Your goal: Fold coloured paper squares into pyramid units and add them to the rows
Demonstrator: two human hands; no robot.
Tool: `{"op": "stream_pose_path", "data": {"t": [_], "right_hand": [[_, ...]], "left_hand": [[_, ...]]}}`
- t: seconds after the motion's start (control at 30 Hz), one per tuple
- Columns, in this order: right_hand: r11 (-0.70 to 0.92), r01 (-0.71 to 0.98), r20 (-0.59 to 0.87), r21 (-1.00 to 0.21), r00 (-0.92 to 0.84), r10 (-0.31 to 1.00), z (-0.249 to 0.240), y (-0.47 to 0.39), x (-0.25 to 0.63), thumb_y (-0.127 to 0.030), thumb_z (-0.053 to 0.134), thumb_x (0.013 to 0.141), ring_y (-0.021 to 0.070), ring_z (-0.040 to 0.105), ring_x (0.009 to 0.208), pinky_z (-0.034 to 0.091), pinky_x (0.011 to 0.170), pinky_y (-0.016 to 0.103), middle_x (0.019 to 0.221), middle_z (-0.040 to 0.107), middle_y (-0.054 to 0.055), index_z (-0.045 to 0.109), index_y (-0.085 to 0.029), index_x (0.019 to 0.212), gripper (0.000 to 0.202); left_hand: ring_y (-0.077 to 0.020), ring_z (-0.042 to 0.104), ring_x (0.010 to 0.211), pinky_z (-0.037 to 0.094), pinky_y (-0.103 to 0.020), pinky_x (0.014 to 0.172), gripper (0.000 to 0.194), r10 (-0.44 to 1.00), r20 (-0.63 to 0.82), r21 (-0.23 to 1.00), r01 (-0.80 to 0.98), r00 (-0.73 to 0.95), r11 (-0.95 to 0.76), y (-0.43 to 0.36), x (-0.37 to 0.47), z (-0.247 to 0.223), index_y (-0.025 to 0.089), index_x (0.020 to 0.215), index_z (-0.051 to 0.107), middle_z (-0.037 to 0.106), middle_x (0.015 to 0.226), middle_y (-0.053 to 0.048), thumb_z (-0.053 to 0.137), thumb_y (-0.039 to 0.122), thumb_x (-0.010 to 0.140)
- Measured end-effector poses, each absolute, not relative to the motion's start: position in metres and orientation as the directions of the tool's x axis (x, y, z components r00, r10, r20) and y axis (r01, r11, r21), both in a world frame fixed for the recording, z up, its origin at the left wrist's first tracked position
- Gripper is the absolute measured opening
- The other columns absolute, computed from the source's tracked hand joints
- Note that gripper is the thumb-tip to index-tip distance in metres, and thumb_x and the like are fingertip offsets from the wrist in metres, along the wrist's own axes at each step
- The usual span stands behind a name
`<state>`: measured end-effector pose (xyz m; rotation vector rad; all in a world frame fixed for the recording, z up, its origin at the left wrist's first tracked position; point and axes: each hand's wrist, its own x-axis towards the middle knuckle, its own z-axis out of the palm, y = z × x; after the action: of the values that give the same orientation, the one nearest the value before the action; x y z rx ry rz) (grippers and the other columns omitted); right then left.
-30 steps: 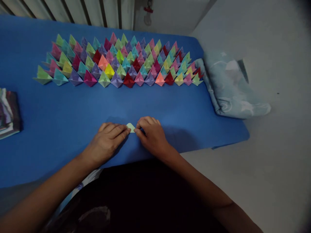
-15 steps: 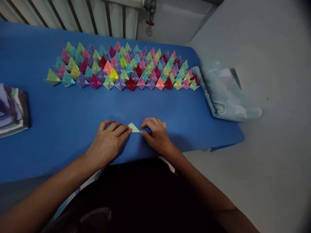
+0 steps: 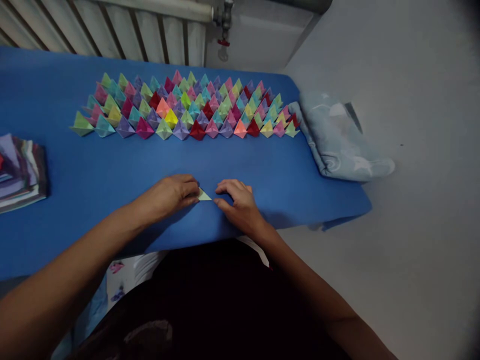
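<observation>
A small pale green folded paper (image 3: 204, 195) lies on the blue surface (image 3: 225, 160) in front of me, its right corner pointed. My left hand (image 3: 170, 196) is closed over the paper's left end, thumb and fingers covering that part. Just beyond the pointed corner rests my right hand (image 3: 240, 204), its thumb and fingers apart with nothing between them. Farther back stand rows of folded paper boats (image 3: 187, 112) in green, pink, purple, blue, red and yellow.
At the left edge sits a stack of coloured paper (image 3: 22, 172). A folded grey-blue cloth (image 3: 337, 140) lies at the right end, beside the wall (image 3: 423, 200). Behind the surface are a white radiator (image 3: 142, 35) and a valve with a red handle (image 3: 223, 42).
My left hand has turned and drawn its fingers together over the paper's left part, hiding more of it. The right hand has come slightly off the corner. The camera view has shifted a little.
</observation>
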<state>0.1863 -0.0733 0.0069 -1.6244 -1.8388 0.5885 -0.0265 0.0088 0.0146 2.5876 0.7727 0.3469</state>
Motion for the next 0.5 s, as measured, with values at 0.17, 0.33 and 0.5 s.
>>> {"op": "stream_pose_path", "data": {"t": [0.17,0.33,0.5], "right_hand": [[0.16,0.714,0.161,-0.682,-0.066,0.985,0.0074,-0.0731,0.1861,-0.019,0.059,0.086,0.0199,0.063,0.105,0.035,0.094,0.037,0.107,0.071,0.003,0.064,-0.023,0.091,0.009],[0.156,0.727,0.152,-0.669,-0.071,0.986,0.008,-0.0737,0.1855,-0.018,0.058,0.086,0.0192,0.063,0.105,0.035,0.093,0.037,0.107,0.072,0.003,0.064,-0.023,0.09,0.009],[0.159,0.745,0.161,-0.648,-0.07,0.984,0.0065,-0.0729,0.1847,-0.018,0.058,0.086,0.0199,0.063,0.106,0.035,0.093,0.037,0.109,0.072,0.003,0.064,-0.023,0.091,0.009]], "left_hand": [[-0.0181,0.066,0.09,0.051,-0.03,0.079,0.024,0.527,0.045,0.489,0.441,0.849,-0.753,0.0147,-0.0307,0.0147,0.02,0.099,0.071,0.069,0.1,-0.006,0.049,0.029,0.096],[-0.018,0.065,0.09,0.051,-0.03,0.08,0.022,0.536,0.053,0.468,0.453,0.843,-0.759,0.0129,-0.0297,0.0154,0.021,0.096,0.07,0.069,0.099,-0.006,0.05,0.028,0.095],[-0.0183,0.064,0.089,0.05,-0.03,0.08,0.02,0.557,0.093,0.42,0.474,0.825,-0.774,0.0066,-0.0276,0.0137,0.02,0.093,0.068,0.067,0.094,-0.006,0.052,0.031,0.095]]}}
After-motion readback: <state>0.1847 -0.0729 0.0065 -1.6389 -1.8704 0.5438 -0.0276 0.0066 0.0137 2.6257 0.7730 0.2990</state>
